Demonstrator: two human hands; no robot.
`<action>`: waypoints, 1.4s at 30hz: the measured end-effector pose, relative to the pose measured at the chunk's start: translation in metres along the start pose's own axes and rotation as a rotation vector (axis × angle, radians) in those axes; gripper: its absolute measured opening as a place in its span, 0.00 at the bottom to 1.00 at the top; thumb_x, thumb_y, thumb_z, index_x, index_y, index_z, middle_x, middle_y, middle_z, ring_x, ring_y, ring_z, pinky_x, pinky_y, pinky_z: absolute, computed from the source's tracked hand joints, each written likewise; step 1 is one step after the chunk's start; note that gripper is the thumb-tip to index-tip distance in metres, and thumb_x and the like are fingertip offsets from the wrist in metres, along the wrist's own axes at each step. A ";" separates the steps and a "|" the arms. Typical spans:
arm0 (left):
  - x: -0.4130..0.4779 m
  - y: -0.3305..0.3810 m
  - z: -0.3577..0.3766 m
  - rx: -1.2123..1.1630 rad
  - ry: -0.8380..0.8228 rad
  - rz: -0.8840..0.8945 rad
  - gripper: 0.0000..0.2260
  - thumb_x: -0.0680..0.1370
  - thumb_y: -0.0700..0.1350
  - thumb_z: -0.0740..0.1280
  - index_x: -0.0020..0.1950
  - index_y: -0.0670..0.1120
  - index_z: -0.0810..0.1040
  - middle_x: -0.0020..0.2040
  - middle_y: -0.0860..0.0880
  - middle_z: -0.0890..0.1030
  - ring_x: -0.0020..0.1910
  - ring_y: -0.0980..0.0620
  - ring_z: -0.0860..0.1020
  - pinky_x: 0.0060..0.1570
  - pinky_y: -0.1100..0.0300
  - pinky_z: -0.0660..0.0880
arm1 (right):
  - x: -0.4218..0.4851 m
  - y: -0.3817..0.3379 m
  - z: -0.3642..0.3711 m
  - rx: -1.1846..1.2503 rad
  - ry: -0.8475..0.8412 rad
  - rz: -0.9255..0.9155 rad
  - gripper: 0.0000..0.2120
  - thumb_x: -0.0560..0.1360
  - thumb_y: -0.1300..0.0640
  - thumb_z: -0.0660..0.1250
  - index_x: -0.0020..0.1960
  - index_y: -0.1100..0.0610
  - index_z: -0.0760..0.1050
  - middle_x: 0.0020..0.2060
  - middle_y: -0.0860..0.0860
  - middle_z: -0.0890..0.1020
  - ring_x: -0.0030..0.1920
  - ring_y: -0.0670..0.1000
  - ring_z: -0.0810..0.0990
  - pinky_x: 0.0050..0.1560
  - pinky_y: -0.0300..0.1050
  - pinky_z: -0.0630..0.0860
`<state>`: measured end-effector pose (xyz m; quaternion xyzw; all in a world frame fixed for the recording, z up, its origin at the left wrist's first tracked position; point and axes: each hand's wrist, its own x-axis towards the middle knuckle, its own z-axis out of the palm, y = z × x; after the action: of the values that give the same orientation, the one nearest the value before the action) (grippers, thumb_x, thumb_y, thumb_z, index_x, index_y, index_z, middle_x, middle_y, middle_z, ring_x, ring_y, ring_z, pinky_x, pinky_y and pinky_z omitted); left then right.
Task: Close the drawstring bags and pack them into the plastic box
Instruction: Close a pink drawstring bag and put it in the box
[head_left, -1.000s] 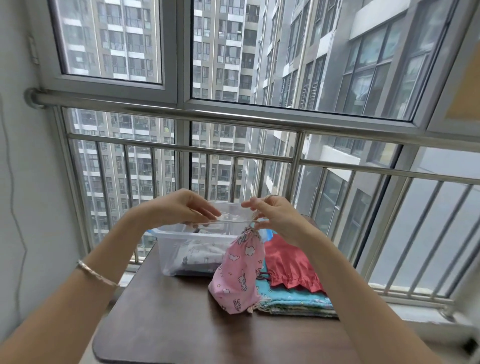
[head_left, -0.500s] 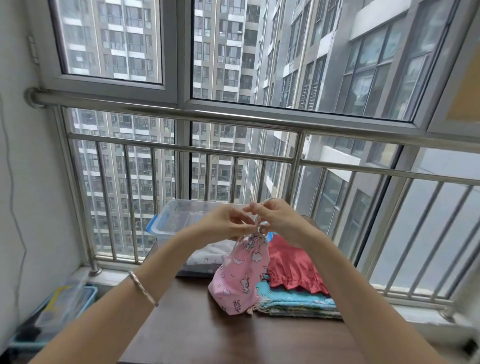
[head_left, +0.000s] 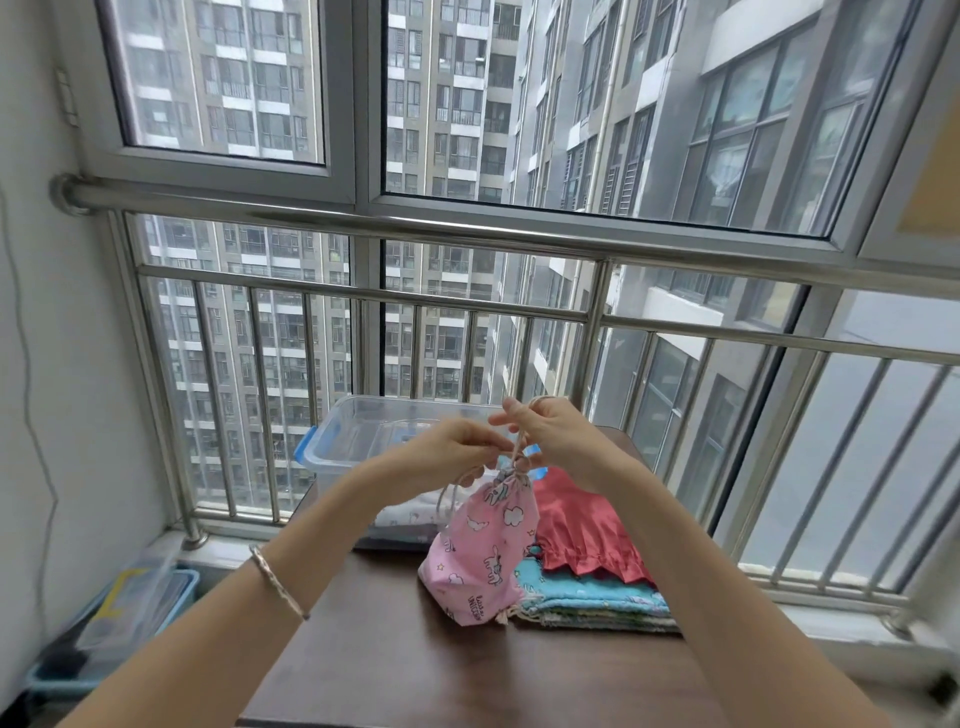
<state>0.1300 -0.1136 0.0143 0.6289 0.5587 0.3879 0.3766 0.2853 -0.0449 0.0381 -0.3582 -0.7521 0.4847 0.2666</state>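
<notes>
Here, nearest to the person, the pink bag (head_left: 480, 551) stands about the middle of the table (head_left: 415, 675). Its bottom seems to rest on the wood, and its mouth is already gathered tight. Just above it the left hand (head_left: 452, 457) pinches the cord (head_left: 514, 453) beside the mouth. The right hand (head_left: 550, 447), a little higher, grips the cord with curled fingers; probably a knot is being made. Toward the table's right edge the red bag (head_left: 582, 530) lies on a flat stack of blue bags (head_left: 592, 600), which seem to be waiting for closing. At the far edge the plastic box (head_left: 363, 441) holds at least one white bag (head_left: 410, 517), so the task looks only partly done.
</notes>
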 end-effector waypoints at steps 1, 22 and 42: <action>0.000 0.001 0.003 -0.014 0.011 -0.008 0.09 0.81 0.39 0.61 0.51 0.45 0.81 0.34 0.49 0.72 0.29 0.56 0.69 0.31 0.65 0.67 | 0.000 0.000 0.001 -0.006 -0.011 0.007 0.18 0.81 0.50 0.58 0.56 0.64 0.78 0.51 0.61 0.80 0.41 0.53 0.79 0.37 0.40 0.80; 0.003 -0.003 0.033 0.004 0.379 -0.033 0.10 0.74 0.44 0.70 0.34 0.43 0.79 0.25 0.53 0.69 0.21 0.60 0.63 0.23 0.67 0.61 | -0.003 -0.003 -0.002 -0.149 -0.022 0.078 0.17 0.64 0.76 0.69 0.50 0.62 0.76 0.43 0.58 0.81 0.45 0.53 0.83 0.46 0.43 0.82; 0.000 0.017 0.018 0.007 0.285 -0.124 0.14 0.75 0.49 0.68 0.31 0.45 0.76 0.30 0.49 0.65 0.26 0.55 0.60 0.26 0.63 0.57 | -0.021 0.003 -0.010 -0.599 0.071 -0.421 0.07 0.76 0.59 0.69 0.51 0.59 0.84 0.38 0.50 0.84 0.37 0.49 0.81 0.43 0.45 0.81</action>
<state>0.1534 -0.1157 0.0221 0.5330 0.6456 0.4473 0.3146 0.3061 -0.0556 0.0375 -0.2742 -0.9083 0.1646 0.2697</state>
